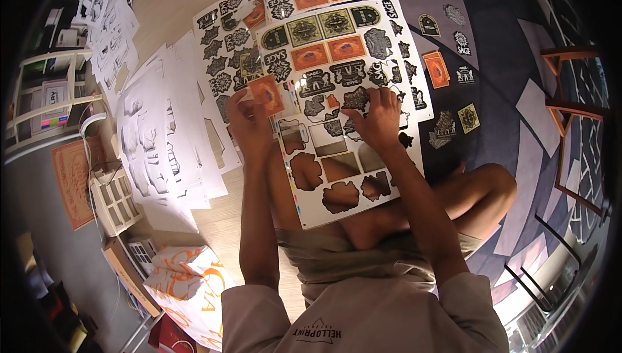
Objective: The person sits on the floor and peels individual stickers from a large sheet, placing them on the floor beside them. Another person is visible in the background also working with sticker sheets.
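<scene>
A large white printed sheet (307, 213) of stickers lies across my lap and the sheets beyond it. Several shapes are cut out of its near half, and my legs show through the holes. Along its far edge, printed labels (337, 22) in black, olive and orange are still in place. My left hand (251, 119) pinches an orange rectangular sticker (266, 95) above the sheet's left edge. On the sheet's right side rests my right hand (379, 119), its thumb apart from its fingers, over dark printed shapes.
More printed sheets (217, 48) lie underneath and beyond. Loose stickers, including an orange one (436, 69) and a yellow-green square (468, 118), lie on the dark carpet at right. White cut-out sheets (152, 152) are piled at left, near a white-and-orange bag (188, 282). Wooden chair legs (564, 119) stand far right.
</scene>
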`<state>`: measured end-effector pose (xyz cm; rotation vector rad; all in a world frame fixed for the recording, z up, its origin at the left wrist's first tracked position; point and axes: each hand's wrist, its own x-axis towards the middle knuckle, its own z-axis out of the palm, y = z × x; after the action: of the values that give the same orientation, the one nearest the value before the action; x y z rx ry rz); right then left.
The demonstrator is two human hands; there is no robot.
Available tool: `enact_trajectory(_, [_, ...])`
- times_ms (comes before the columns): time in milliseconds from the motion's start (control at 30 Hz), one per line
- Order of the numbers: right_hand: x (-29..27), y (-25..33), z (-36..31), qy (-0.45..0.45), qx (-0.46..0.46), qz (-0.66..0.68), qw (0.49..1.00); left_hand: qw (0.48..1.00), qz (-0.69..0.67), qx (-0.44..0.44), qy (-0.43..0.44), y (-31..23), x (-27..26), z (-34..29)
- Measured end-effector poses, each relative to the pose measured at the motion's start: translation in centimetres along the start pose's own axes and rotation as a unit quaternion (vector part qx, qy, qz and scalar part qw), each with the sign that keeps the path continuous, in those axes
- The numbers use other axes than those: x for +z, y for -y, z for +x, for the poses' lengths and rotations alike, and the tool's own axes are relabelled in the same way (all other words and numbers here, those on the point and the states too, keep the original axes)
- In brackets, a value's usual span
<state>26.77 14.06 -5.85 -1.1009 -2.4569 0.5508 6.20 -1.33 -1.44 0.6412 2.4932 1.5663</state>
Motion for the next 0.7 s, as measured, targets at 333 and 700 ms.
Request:
enact_trajectory(333, [-0.7, -0.3, 0.6, 0.014, -0.044, -0.017, 0.999, 0.961, 0.035, 0.117, 0.249, -2.2, 6.7, -1.1])
enact_trajectory(700, [-5.5, -3.2, -0.7, 0.075, 0.2, 0.571, 0.792, 0.923, -0.125, 0.012, 0.364, -3.6, 8.8, -5.1])
